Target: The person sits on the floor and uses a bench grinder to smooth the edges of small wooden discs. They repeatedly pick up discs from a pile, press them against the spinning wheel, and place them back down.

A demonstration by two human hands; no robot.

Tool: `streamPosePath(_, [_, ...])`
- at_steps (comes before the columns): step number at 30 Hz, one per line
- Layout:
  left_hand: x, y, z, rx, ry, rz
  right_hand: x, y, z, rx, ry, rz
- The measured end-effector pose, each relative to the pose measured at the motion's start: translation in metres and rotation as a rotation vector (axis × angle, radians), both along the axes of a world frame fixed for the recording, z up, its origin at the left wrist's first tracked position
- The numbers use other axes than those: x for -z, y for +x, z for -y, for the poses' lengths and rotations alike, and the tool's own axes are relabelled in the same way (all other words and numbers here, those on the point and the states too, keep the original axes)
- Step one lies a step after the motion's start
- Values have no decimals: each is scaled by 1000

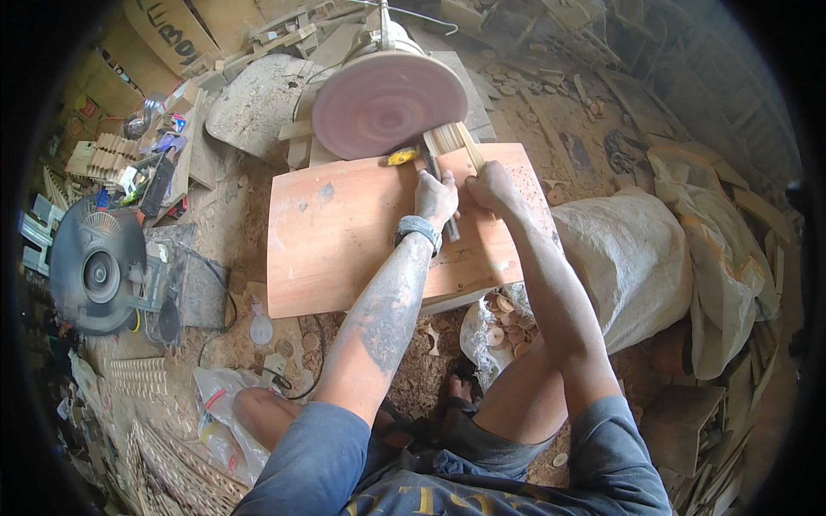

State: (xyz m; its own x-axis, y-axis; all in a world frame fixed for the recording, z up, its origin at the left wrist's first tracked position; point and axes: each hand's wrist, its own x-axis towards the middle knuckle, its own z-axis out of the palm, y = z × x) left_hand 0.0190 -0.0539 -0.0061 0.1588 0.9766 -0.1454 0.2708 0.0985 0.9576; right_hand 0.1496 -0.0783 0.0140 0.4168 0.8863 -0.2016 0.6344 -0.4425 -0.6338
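A large round sanding disc, its face smeared as if spinning, stands at the far edge of a pale wooden board. A bundle of thin light wooden strips lies on the board, with its far end beside the disc's lower right rim. My right hand is closed on the near end of the strips. Left of it, my left hand is closed round a dark straight bar that lies along the strips' left side. A small yellow and black object rests just left of my left fingers.
At left stand a dark round-guarded machine and a cluttered bench. Large white sacks sit close on the right. An opened sack of wooden discs stands below the board. Sawdust and offcuts litter the floor; a cable runs at lower left.
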Motion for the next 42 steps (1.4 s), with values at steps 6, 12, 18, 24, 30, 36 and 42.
streamPosePath(6, [1,-2,-4,21,-10,3,-3,-1,0,-12,8,0])
streamPosePath(12, [0,-1,-1,5,6,14,5,1,-3,-29,95,47])
streamPosePath(18, [-3,-2,0,19,-32,1,12,3,-4,-25,103,62])
streamPosePath(24, [0,-2,-2,11,-18,5,13,3,-6,-40,119,78])
streamPosePath(30, [2,-1,-3,4,-16,0,9,2,-4,-36,84,87])
streamPosePath(36, [1,1,-4,-1,-27,2,1,0,-2,-24,51,53])
streamPosePath(42, [-2,0,-3,26,-46,-4,-3,0,0,11,-10,-12])
